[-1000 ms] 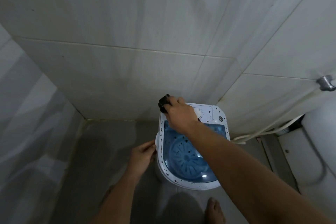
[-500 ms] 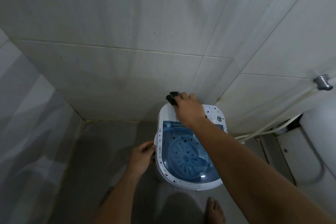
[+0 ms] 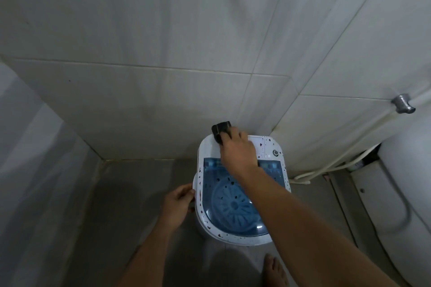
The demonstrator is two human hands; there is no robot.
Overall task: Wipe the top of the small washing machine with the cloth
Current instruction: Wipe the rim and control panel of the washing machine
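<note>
a small washing machine (image 3: pixel 241 190) is standing on the grey floor (image 3: pixel 130 196) at the lower centre of the frame, close to the tiled wall (image 3: pixel 163 53). its white top is carrying dark specks along the rim, and a blue see-through lid (image 3: pixel 233 202) is lying shut over the drum. the right hand (image 3: pixel 238 151) is reaching in from the lower right and pressing a dark cloth (image 3: pixel 220 130) onto the far left corner of the white top, fingers clenched over it; part of the cloth is sticking out past the machine's back edge. the left hand (image 3: pixel 178 204) is curling its fingers around the machine's left rim, gripping it. a pale hose (image 3: pixel 326 165) is trailing along the wall toward the right edge, below a metal tap (image 3: pixel 403 103). a bare foot (image 3: pixel 275 270) is showing at the bottom edge.
</note>
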